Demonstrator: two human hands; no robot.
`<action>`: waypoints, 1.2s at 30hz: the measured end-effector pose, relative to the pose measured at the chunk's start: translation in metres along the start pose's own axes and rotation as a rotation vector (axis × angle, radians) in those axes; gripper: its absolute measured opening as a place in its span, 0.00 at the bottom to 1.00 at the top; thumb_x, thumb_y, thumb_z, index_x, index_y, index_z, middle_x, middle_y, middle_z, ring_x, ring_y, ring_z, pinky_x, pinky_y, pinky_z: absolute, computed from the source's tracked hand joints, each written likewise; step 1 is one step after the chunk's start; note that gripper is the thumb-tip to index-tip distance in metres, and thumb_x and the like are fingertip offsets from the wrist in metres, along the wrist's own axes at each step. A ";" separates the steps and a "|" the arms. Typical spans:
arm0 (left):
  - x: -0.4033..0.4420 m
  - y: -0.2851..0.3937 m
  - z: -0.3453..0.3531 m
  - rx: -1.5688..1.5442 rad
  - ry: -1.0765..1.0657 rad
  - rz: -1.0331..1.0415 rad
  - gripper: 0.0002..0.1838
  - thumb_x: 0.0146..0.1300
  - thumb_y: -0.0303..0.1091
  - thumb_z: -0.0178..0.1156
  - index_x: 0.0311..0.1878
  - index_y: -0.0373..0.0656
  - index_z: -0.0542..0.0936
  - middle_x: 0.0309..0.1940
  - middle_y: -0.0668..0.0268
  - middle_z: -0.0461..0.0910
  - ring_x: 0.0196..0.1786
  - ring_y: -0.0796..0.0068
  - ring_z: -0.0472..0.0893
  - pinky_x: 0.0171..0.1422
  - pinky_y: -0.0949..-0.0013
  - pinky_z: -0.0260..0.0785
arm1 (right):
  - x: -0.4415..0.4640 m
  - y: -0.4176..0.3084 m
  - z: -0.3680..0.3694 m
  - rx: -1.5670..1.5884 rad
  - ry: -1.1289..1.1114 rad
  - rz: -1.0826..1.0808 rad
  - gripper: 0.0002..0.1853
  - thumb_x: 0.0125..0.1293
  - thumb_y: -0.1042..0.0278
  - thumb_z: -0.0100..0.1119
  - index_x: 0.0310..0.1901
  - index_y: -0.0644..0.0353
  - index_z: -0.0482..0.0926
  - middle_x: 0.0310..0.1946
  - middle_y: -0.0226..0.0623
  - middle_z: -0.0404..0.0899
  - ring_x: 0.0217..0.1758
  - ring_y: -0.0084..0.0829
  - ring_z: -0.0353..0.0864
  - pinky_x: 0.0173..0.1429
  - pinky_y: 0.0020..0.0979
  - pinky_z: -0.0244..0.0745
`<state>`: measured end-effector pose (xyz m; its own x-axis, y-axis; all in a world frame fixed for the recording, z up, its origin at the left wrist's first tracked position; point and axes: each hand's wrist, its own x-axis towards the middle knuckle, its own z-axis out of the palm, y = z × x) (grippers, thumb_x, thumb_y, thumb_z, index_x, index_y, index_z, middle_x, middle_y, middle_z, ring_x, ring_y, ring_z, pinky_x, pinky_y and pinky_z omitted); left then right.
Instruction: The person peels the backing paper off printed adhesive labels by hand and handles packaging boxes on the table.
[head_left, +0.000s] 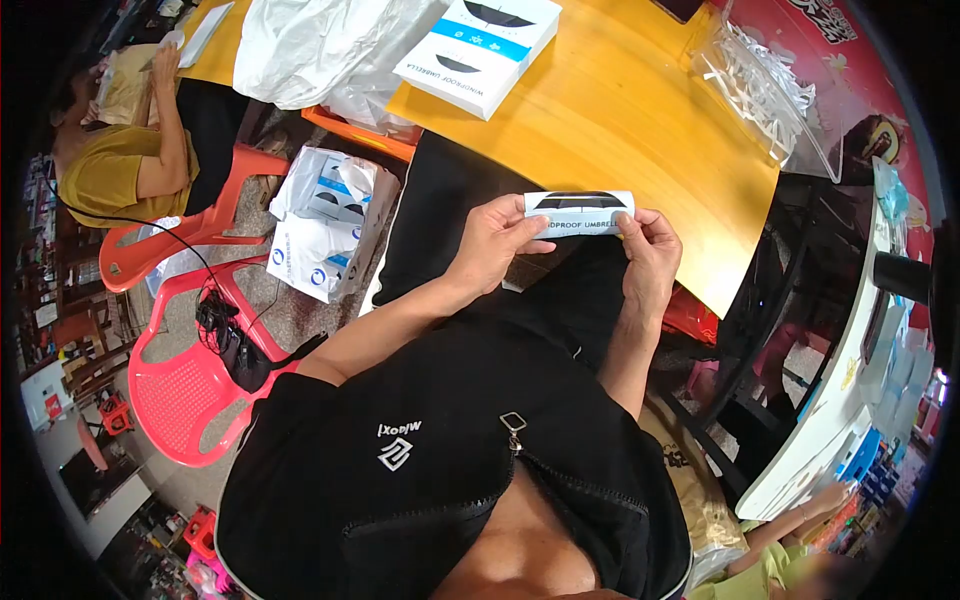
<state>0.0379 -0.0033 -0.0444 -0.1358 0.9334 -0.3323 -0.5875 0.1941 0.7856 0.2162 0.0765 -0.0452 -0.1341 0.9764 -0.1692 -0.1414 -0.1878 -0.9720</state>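
Note:
A small white and pale blue printed piece, marked with an umbrella picture and "UMBRELLA" lettering, spans the gap between my hands over the near edge of the yellow table. My left hand pinches one end, thumb on the printed face. At the other end, my right hand grips it with thumb and fingers. Farther back on the table lies a white box with a blue stripe and "WINDPROOF UMBRELLA" print.
White plastic bags lie at the table's back left. An open carton of boxes stands left, near a pink chair. A clear bin of white pieces is at right. A person sits at far left; another's arm shows lower right.

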 end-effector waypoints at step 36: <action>-0.001 -0.011 0.000 -0.004 -0.093 -0.043 0.12 0.62 0.24 0.57 0.50 0.34 0.77 0.42 0.63 0.80 0.43 0.78 0.79 0.47 0.74 0.76 | -0.009 -0.005 0.001 -0.091 0.034 -0.012 0.06 0.58 0.72 0.65 0.33 0.64 0.81 0.21 0.21 0.74 0.20 0.10 0.60 0.23 0.16 0.50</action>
<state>0.0449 -0.0059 -0.0530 -0.0354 0.9482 -0.3157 -0.5945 0.2339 0.7693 0.2169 0.0685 -0.0388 -0.0990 0.9819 -0.1613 -0.0532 -0.1671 -0.9845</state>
